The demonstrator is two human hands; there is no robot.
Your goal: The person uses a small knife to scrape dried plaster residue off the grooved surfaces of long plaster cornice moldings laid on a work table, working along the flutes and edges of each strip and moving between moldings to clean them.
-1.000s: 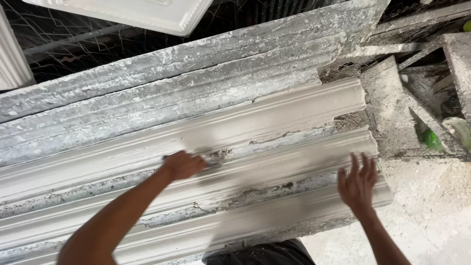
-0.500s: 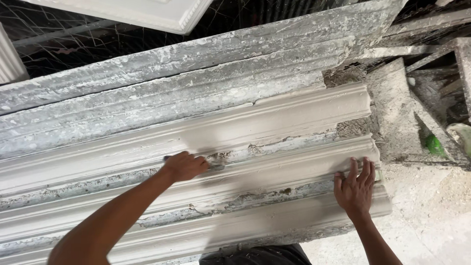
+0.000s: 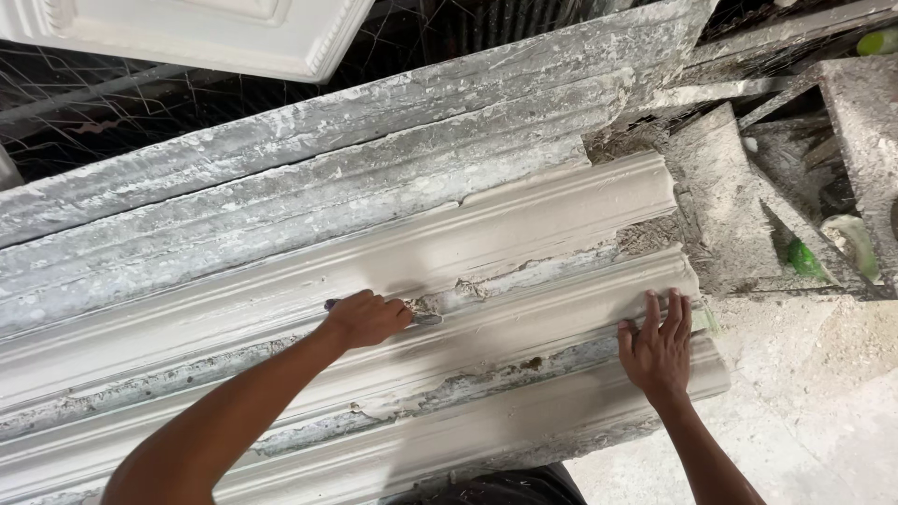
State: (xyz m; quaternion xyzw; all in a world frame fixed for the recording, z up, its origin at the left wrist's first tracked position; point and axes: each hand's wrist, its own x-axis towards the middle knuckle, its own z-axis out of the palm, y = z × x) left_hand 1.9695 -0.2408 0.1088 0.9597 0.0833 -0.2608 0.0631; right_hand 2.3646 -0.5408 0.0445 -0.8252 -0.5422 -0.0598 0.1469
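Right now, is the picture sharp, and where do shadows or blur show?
Head view: mostly sharp, soft even daylight; the left hand with its thin tool throws a faint shadow up the plaster moulding; right hand crisp; the far upper left behind the mesh is dark.

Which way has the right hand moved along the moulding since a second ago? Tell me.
Yes. The right hand has come down flat onto the middle plaster moulding near its broken end; a second ago it hovered lower, fingers spread, over the bottom strip.

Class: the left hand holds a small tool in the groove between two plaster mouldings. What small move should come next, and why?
Probably slide the tool rightward along the groove: crusty plaster lies just ahead of its tip, while the right hand steadies the moulding.
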